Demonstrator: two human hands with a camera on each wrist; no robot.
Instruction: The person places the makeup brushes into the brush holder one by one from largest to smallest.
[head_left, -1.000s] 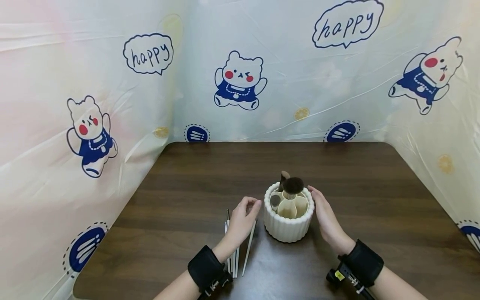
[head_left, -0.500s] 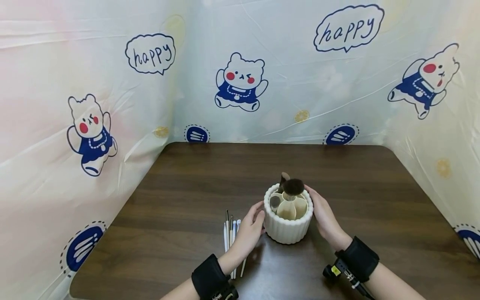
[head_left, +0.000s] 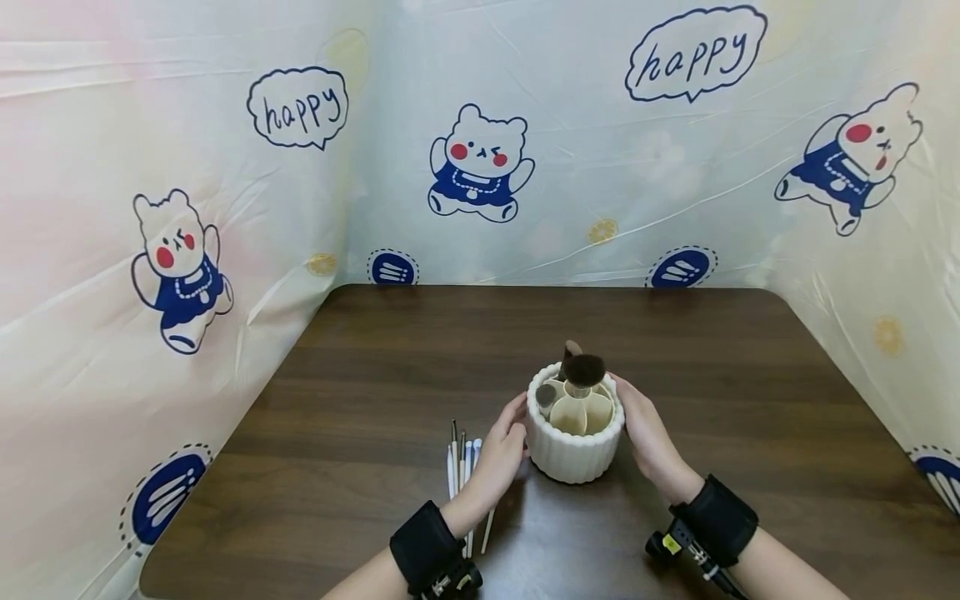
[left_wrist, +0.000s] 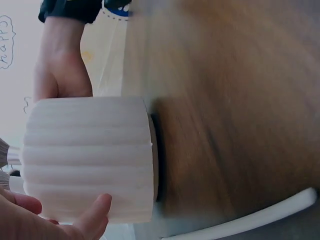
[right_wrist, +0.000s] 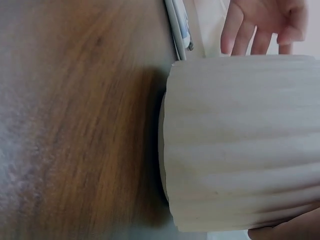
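Observation:
A white ribbed brush holder (head_left: 573,458) stands on the dark wooden table (head_left: 375,367), near its front middle. It has several inner compartments; a fluffy dark brush (head_left: 583,369) and a smaller one stand in the far ones. My left hand (head_left: 504,442) cups the holder's left wall, thumb against the ribs (left_wrist: 95,215). My right hand (head_left: 647,433) curls round the right wall. The left wrist view shows the holder (left_wrist: 90,155) with the right hand (left_wrist: 60,70) behind it. The right wrist view shows the holder (right_wrist: 245,145) with the left hand's fingers (right_wrist: 260,25) beyond it.
Several thin white-handled brushes (head_left: 461,467) lie side by side on the table just left of the holder, partly under my left forearm. A printed plastic sheet (head_left: 480,167) walls the table at the back and both sides.
My left hand left the loose brushes and came right onto the holder's left wall. The right hand stayed on the right wall, and the holder shifted slightly left.

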